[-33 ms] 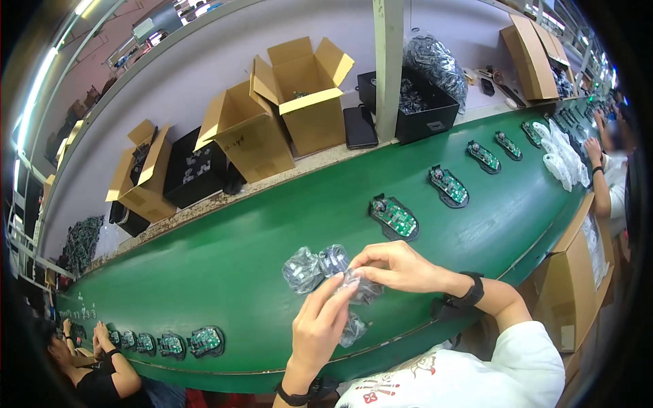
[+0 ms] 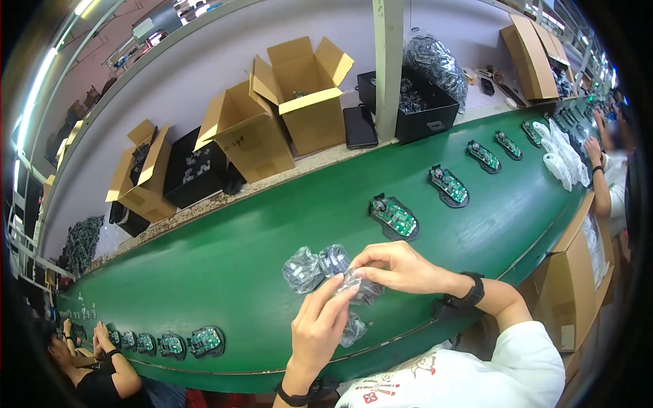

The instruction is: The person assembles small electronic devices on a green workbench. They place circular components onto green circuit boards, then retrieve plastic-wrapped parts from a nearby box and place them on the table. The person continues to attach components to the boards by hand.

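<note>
Over the green table [image 2: 238,258], fingers of left hand [image 2: 317,326] and right hand [image 2: 401,268] pinch a clear plastic bag [image 2: 349,280]; film probably light, limp, slippery, best gripped at its gathered edge.

At least four packets [image 2: 301,270] surround the left hand [image 2: 317,333] and right hand [image 2: 398,266]. Five boards [image 2: 207,341] lie left; five nearest boards [image 2: 394,219] beyond. Farther: four cartons [image 2: 255,153], two big bins [image 2: 428,125]. Rightward: one carton [image 2: 570,292].

Your long green table [image 2: 224,265], clear plastic packets [image 2: 303,270] close before you, circuit boards in black shells [image 2: 396,218] at both sides, white plastic bags [image 2: 562,158] far right.
</note>
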`<state>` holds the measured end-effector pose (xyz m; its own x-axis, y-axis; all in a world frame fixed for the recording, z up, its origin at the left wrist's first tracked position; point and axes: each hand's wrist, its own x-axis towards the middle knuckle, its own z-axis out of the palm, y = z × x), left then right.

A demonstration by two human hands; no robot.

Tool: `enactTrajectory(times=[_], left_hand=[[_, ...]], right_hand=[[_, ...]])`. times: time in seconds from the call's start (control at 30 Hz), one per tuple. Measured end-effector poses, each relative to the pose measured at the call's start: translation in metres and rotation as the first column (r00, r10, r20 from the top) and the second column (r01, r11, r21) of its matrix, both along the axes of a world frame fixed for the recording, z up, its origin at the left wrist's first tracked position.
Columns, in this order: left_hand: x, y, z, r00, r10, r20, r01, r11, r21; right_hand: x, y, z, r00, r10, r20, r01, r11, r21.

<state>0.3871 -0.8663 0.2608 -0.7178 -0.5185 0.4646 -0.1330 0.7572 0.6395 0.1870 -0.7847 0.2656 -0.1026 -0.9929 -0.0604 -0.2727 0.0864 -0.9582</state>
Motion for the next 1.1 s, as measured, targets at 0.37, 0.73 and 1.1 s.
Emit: enactTrajectory(times=[0.37, 0.73, 1.1], left_hand=[[0.005, 0.0, 0.005, 0.977, -0.162, 0.139, 0.19, 0.957, -0.22], [-0.015, -0.002, 0.009, 0.964, -0.186, 0.192, 0.113, 0.934, 0.34], [-0.041, 0.008, 0.02, 0.977, -0.086, 0.197, 0.087, 0.996, 0.002]], right_hand=[[-0.004, 0.004, 0.002, 0.946, -0.187, 0.263, 0.193, 0.981, 0.004], [-0.032, 0.026, 0.005, 0.837, -0.118, 0.534, 0.1, 0.993, 0.063], [-0.03, 0.035, 0.0, 0.971, -0.148, 0.189, 0.162, 0.985, -0.062]])
